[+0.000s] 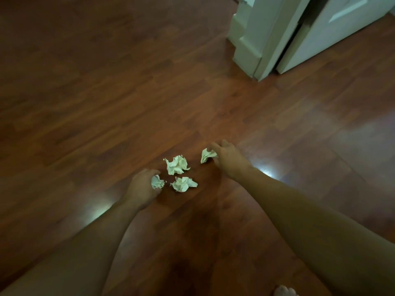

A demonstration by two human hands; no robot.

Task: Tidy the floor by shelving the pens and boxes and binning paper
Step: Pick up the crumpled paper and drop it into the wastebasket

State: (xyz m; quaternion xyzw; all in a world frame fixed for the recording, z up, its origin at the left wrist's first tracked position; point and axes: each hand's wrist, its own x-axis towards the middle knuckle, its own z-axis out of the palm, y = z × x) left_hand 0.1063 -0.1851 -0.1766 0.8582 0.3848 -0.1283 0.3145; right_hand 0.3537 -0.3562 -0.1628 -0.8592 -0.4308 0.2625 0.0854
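Several crumpled white paper balls lie on the dark wooden floor (106,92). My left hand (142,189) is curled around one small paper ball (157,182) at its fingertips. My right hand (227,160) pinches another paper ball (207,155) farther right. Between the hands sit two loose balls: a larger one (177,165) and a flatter one (184,184) just below it. No pens or boxes are in view.
A white door frame (256,39) and a white door (333,33) stand at the upper right. A bare foot (285,291) shows at the bottom edge. Light glare spots lie on the floor beside both wrists.
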